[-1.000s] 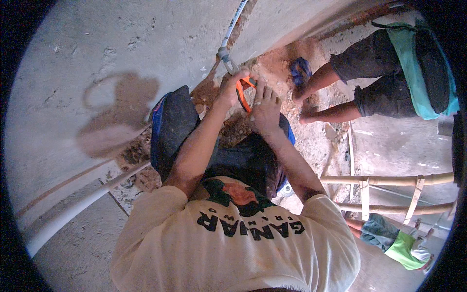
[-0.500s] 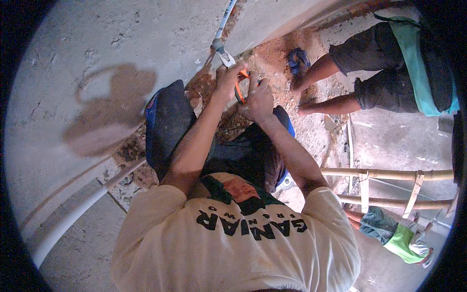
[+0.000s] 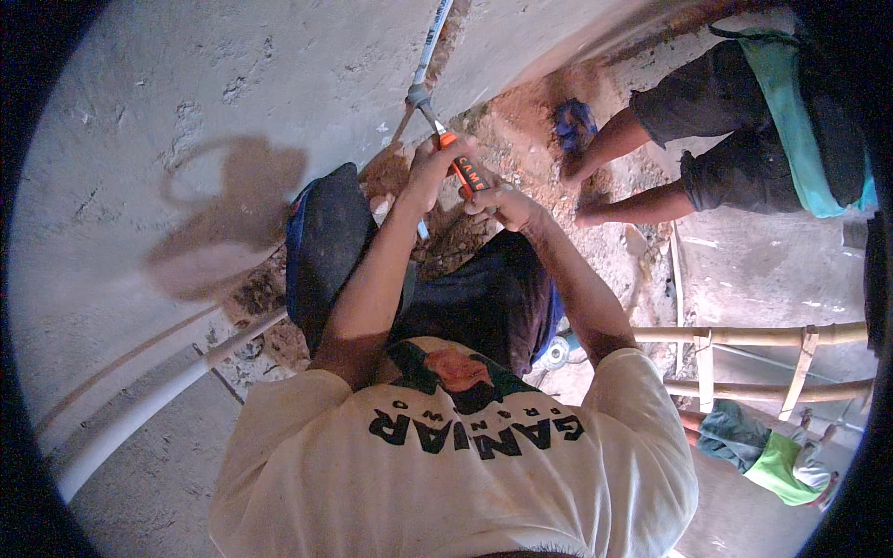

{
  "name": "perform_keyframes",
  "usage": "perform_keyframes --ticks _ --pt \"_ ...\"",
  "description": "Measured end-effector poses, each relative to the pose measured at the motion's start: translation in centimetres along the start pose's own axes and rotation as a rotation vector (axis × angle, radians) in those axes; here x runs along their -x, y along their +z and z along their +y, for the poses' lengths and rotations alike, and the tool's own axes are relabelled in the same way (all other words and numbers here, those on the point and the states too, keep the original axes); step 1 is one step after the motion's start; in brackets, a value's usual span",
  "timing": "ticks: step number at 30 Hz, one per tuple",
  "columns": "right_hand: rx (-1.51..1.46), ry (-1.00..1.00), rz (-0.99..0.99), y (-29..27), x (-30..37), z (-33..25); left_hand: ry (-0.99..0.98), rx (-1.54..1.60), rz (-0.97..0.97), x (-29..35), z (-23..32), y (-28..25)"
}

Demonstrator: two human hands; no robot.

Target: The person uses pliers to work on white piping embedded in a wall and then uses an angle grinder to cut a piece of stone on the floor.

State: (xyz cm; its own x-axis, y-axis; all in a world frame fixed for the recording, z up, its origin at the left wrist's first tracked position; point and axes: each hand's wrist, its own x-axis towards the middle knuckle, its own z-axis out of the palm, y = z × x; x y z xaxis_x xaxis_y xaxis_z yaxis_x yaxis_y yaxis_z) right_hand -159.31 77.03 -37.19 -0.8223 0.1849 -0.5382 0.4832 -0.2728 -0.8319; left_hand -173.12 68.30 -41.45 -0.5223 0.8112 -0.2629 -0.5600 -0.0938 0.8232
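Pliers with orange and black handles extend from a grey fitting at the wall, their metal jaws close against it. My left hand is closed round the handle near the jaws. At the handle's lower end, the fingers of my right hand are wrapped on the grip. A thin pale pipe runs up from the fitting along the grey wall. Whether the jaws bite on the fitting is too small to tell.
A co-worker's bare legs stand on the rubble at right, near a blue cloth-like bundle. A bamboo ladder lies across the right side. Another person is beyond it. A white pipe runs along the lower left.
The pliers' handles, spread apart before, now appear as one side-on grip, turned with the dark face showing. My right hand has shifted down to the handle's end.
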Motion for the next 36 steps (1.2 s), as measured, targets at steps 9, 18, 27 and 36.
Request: perform_keyframes --ticks 9,18,27,36 --pt "-0.695 -0.007 -0.406 0.4 -1.1 1.7 -0.120 0.082 0.010 0.7 1.9 -0.1" --pt "-0.082 0.145 -0.035 1.0 1.2 -3.1 -0.044 0.135 -0.079 -0.3 0.5 -1.1" --pt "-0.260 0.040 -0.288 -2.0 -0.5 -0.1 -0.153 0.398 -0.280 -1.9 -1.0 -1.4" --pt "-0.096 0.139 -0.112 0.3 -1.3 1.0 0.035 -0.020 0.074 -2.7 -0.9 0.1"
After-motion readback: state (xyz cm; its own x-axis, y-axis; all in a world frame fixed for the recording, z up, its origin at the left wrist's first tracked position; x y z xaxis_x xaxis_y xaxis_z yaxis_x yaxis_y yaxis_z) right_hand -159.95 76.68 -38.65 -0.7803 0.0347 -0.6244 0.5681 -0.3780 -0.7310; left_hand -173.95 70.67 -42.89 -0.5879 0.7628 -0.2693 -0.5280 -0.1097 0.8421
